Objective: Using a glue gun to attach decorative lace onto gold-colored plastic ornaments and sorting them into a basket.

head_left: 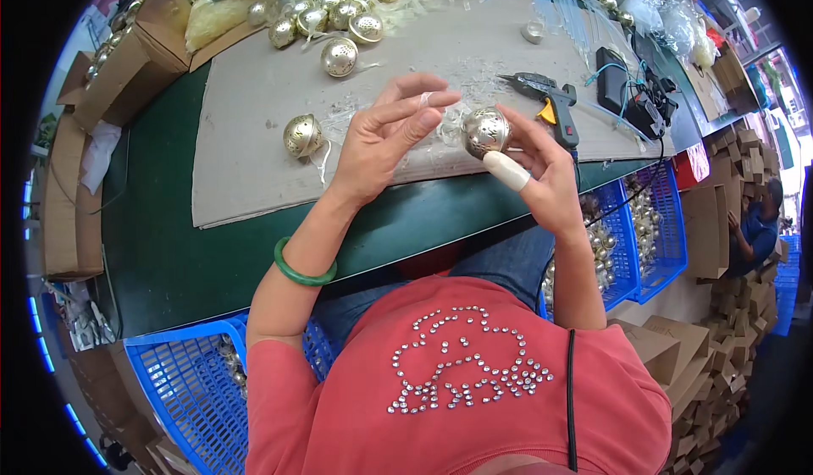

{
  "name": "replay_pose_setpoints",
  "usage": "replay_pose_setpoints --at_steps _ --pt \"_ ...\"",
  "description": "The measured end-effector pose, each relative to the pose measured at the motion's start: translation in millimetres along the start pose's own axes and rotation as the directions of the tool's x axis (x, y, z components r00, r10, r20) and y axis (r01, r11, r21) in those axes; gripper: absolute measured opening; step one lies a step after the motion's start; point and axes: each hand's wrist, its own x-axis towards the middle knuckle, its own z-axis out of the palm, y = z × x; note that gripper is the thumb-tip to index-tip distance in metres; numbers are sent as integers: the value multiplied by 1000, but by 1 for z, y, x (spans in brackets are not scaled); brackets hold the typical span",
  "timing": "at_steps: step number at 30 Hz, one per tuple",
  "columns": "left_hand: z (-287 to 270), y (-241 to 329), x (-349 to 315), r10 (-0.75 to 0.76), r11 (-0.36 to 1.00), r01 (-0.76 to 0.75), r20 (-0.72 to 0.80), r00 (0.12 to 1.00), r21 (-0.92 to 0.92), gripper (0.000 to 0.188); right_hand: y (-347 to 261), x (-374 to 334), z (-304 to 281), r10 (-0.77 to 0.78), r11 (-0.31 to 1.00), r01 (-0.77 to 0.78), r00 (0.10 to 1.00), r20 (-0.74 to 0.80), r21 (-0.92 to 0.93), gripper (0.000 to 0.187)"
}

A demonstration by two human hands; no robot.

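My right hand (546, 174) grips a shiny pale-gold ball ornament (486, 131) with cut-out patterns between thumb and fingers. A cream finger cot (508, 171) covers that thumb. To its left, my left hand (385, 136) is raised with fingers stretched out and the thumb apart from their tips; a small whitish band (425, 100) shows on one finger. I see nothing held in it. Another ball ornament (303, 136) with a clear ribbon lies left of this hand on the cardboard sheet (246, 170). A glue gun (549, 102) with a yellow trigger rests beyond my right hand.
Many ball ornaments (339, 13) are heaped at the back. Clear glue sticks (563, 18) and a black power adapter (611, 80) with cables lie at right. Cardboard boxes (127, 69) stand left. Blue baskets (190, 390) flank me below the green table (169, 280). A person (754, 229) sits far right.
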Motion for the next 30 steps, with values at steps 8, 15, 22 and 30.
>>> replay_pose_setpoints --at_steps 8,15,22,30 --pt "3 12 3 151 643 -305 275 950 702 75 19 11 -59 -108 823 -109 933 -343 -557 55" --pt "2 -5 2 160 762 -266 227 961 590 100 63 36 -56 -321 394 -312 835 -447 -865 65" --pt "2 -1 0 44 857 -70 63 997 511 101 11 -10 -25 -398 719 59 852 -340 -693 60" --pt "0 -5 0 62 808 -106 96 993 580 107 11 -24 -7 -402 704 128 882 -244 -699 62"
